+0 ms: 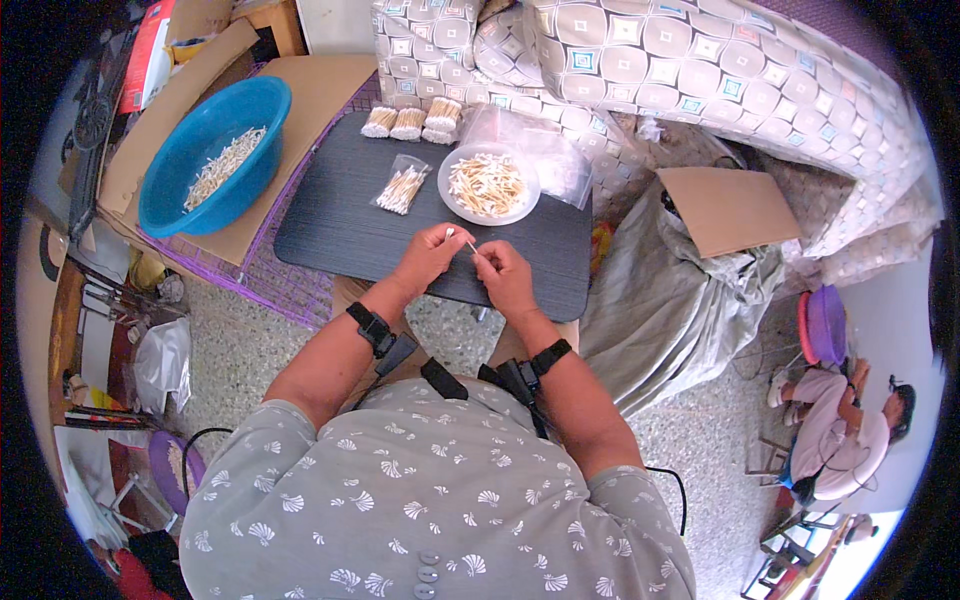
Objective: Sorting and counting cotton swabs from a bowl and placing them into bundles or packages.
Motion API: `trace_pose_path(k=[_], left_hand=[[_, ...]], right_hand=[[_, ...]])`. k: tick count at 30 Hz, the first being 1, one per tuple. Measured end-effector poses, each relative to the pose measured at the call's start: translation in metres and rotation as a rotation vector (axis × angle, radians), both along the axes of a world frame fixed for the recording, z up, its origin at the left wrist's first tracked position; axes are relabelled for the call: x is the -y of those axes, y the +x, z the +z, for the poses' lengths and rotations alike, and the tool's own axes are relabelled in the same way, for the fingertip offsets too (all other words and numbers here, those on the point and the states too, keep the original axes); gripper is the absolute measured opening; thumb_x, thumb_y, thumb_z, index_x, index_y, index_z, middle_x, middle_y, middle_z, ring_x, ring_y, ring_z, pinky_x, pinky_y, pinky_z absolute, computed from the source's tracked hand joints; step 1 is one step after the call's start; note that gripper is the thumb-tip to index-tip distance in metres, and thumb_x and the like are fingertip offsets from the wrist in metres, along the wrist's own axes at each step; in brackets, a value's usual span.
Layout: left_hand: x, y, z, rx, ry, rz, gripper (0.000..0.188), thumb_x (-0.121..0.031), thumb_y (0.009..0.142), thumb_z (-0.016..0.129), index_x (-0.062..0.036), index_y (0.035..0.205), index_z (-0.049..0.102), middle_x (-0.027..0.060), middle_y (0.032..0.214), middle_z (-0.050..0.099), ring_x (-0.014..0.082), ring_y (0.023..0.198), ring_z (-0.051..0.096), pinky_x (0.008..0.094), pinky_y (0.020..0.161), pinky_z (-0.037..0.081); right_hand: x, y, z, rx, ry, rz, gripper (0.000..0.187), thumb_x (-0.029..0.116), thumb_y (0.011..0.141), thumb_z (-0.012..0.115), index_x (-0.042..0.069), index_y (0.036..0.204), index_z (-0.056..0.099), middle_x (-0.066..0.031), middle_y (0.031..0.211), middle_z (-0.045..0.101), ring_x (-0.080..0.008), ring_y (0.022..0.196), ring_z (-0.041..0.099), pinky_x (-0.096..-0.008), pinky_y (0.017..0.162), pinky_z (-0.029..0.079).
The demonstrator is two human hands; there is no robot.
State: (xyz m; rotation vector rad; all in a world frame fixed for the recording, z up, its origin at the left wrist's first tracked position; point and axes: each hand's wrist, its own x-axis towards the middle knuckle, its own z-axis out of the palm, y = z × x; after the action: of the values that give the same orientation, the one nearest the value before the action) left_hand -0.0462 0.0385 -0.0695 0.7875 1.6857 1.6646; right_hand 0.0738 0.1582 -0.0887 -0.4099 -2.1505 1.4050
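Observation:
My left hand (428, 258) is closed in a pinch on cotton swabs, with a white tip (450, 233) showing at its fingertips. Close beside it, my right hand (507, 276) pinches a thin cotton swab (471, 244) that points toward the left fingers. Both hands hover over the near part of a dark table (340, 215). Just beyond them stands a white bowl (447, 206) full of loose cotton swabs (487, 185). A small clear bag of swabs (402, 188) lies to its left. How many swabs the left fingers hold is hidden.
Swab bundles (407, 124) line the table's far edge, near clear plastic bags (550, 165). A blue basin (215, 150) with more swabs rests on cardboard at left. A cloth-covered heap (665, 300) topped with cardboard (730, 210) stands at right. Another person (840, 440) sits far right.

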Motion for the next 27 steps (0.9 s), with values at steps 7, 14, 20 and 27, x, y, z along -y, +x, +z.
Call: trace_pose_path(k=[7, 14, 20, 27], left_hand=[[-0.001, -0.001, -0.003, -0.165, -0.004, -0.019, 0.017, -0.022, 0.093, 0.056, -0.0078, 0.093, 0.065, -0.0068, 0.068, 0.053, 0.0044, 0.054, 0.044, 0.0217, 0.048, 0.037], [-0.005, 0.006, 0.000, -0.516, -0.100, -0.153, 0.018, -0.021, 0.085, 0.063, -0.0039, 0.090, 0.065, 0.0058, 0.072, 0.062, 0.0101, 0.064, 0.052, 0.0289, 0.059, 0.044], [-0.005, 0.003, -0.005, -0.525, -0.157, -0.178, 0.015, -0.020, 0.085, 0.064, -0.0050, 0.087, 0.063, 0.0021, 0.068, 0.057, 0.0106, 0.063, 0.050, 0.0283, 0.059, 0.043], [-0.007, 0.000, -0.016, -0.365, -0.057, -0.086, 0.016, -0.022, 0.090, 0.061, -0.0057, 0.093, 0.062, -0.0026, 0.073, 0.058, 0.0066, 0.068, 0.049, 0.0253, 0.062, 0.043]], right_hand=[[-0.001, 0.002, 0.008, -0.027, -0.281, -0.026, 0.009, 0.012, 0.088, 0.061, 0.004, 0.087, 0.059, -0.0013, 0.070, 0.059, -0.0080, 0.057, 0.055, -0.0239, 0.051, 0.045], [-0.009, 0.006, 0.009, -0.086, -0.505, 0.046, 0.010, 0.014, 0.090, 0.061, 0.005, 0.090, 0.059, 0.0004, 0.077, 0.060, -0.0060, 0.066, 0.056, -0.0204, 0.056, 0.047], [-0.008, 0.005, 0.007, -0.040, -0.429, 0.089, 0.012, 0.016, 0.093, 0.057, 0.004, 0.089, 0.057, -0.0009, 0.080, 0.061, -0.0064, 0.068, 0.056, -0.0204, 0.059, 0.048], [-0.004, 0.001, 0.008, -0.013, -0.393, 0.052, 0.010, 0.014, 0.096, 0.051, 0.005, 0.091, 0.050, -0.0036, 0.085, 0.060, -0.0085, 0.069, 0.059, -0.0222, 0.057, 0.050]])
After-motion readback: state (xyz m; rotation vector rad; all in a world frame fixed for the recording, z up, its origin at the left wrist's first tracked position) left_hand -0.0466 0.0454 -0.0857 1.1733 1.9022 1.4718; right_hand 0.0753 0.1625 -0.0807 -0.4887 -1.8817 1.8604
